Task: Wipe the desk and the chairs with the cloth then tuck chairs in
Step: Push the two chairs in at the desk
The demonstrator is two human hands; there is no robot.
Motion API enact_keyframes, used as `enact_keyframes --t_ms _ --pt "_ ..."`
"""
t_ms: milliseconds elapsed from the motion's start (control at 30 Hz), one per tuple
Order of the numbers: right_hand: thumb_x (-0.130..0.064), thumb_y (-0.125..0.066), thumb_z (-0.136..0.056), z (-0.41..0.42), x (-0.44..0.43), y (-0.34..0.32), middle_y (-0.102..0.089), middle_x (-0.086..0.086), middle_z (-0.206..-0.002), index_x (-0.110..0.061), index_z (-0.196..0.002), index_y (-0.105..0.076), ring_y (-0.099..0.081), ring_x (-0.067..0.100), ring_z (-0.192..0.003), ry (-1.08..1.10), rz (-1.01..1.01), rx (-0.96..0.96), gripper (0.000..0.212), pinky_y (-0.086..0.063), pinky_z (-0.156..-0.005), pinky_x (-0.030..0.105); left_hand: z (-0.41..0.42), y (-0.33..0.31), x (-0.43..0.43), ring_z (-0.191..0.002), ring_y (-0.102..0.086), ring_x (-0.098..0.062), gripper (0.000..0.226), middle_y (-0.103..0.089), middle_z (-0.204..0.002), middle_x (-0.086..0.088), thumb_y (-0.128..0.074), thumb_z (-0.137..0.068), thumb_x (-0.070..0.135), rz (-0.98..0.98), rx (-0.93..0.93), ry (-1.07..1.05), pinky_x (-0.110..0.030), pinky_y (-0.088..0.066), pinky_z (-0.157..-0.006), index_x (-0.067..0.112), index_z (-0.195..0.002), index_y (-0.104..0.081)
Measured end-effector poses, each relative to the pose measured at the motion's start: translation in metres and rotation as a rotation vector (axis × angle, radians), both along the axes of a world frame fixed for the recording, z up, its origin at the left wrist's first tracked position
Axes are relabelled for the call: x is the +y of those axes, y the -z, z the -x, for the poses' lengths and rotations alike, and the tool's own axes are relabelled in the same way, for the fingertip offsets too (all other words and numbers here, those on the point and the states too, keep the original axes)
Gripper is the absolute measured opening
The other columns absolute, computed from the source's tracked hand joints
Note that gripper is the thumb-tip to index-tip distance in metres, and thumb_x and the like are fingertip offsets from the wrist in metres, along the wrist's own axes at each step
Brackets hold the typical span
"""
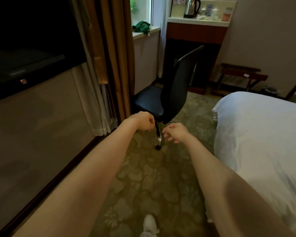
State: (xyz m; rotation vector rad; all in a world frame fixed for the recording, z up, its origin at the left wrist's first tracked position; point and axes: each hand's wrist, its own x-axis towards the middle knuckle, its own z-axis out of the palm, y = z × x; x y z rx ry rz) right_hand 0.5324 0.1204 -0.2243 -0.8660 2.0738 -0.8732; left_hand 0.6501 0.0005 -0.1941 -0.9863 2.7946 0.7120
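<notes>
Neither hand has the cloth rn: left hand [143, 121] is balled up w/ nothing visible in it, right hand [174, 132] hangs loose w/ fingers apart, both out toward the black chair [173, 89], while the green cloth [141, 27] sits well back on the window sill [154, 29]. Risk imo: chair gets shoved in unwiped, or bumps the curtain [113, 57]. Chair base is mostly hidden behind the hands, and the desk [41, 134] is dark and cut off, so can't tell if it's wiped.

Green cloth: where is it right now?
In the head view, the green cloth lies bunched on the window sill, upper middle, right of the brown curtain and behind the black chair.
</notes>
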Motion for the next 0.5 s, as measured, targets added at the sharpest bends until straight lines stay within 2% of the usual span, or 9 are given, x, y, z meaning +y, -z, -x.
enact_keyframes --t_ms 100,167,233,333,400,500 --pt "-0.021 -0.048 -0.096 0.043 -0.044 0.003 -0.063 0.000 -0.095 -0.017 -0.102 -0.064 -0.058 0.016 -0.084 0.016 0.037 0.017 0.017 -0.040 -0.056 0.022 0.045 0.000 -0.040 -0.088 -0.063 -0.018 0.011 -0.065 -0.089 0.004 -0.052 -0.090 0.021 -0.006 0.002 -0.011 -0.037 -0.055 -0.082 0.021 -0.091 -0.063" --pt "-0.022 -0.050 -0.095 0.074 -0.075 0.000 -0.064 0.001 -0.094 -0.017 -0.100 -0.065 -0.058 0.015 -0.083 0.004 0.039 0.020 0.017 -0.039 -0.055 0.022 0.078 -0.005 -0.072 -0.089 -0.063 -0.018 0.010 -0.067 -0.091 0.003 -0.052 -0.090 0.022 0.003 -0.011 0.004 -0.038 -0.054 -0.084 0.026 -0.085 -0.060" --pt "-0.023 -0.050 -0.095 0.109 -0.106 -0.006 -0.065 0.000 -0.093 -0.019 -0.099 -0.065 -0.058 0.014 -0.079 0.006 0.034 0.031 0.016 -0.039 -0.055 0.023 0.114 -0.014 -0.105 -0.087 -0.063 -0.016 0.010 -0.068 -0.093 0.002 -0.052 -0.090 0.023 0.016 -0.014 -0.005 -0.038 -0.053 -0.087 0.026 -0.087 -0.061" --pt "-0.023 -0.049 -0.094 0.159 -0.142 -0.015 -0.065 -0.002 -0.089 -0.021 -0.094 -0.065 -0.058 0.015 -0.077 0.044 0.062 0.015 0.016 -0.048 -0.066 0.028 0.159 -0.029 -0.141 -0.082 -0.061 -0.012 0.009 -0.066 -0.095 0.002 -0.052 -0.092 0.023 -0.002 0.055 -0.030 -0.033 -0.052 -0.085 0.023 -0.094 -0.061" --pt "-0.022 -0.049 -0.095 0.190 -0.160 -0.015 -0.064 -0.003 -0.086 -0.021 -0.092 -0.064 -0.059 0.017 -0.079 0.057 0.046 0.003 0.016 -0.050 -0.075 0.032 0.188 -0.032 -0.156 -0.085 -0.060 -0.013 0.009 -0.066 -0.095 0.003 -0.052 -0.092 0.024 -0.004 0.048 -0.003 -0.032 -0.050 -0.084 0.023 -0.095 -0.060" --pt "-0.021 -0.047 -0.096 0.229 -0.185 -0.011 -0.064 -0.002 -0.088 -0.022 -0.092 -0.064 -0.059 0.016 -0.079 0.029 0.050 0.028 0.017 -0.047 -0.064 0.027 0.227 -0.030 -0.178 -0.091 -0.060 -0.014 0.009 -0.065 -0.096 0.003 -0.053 -0.091 0.025 0.035 0.031 0.022 -0.033 -0.051 -0.085 0.024 -0.094 -0.061"
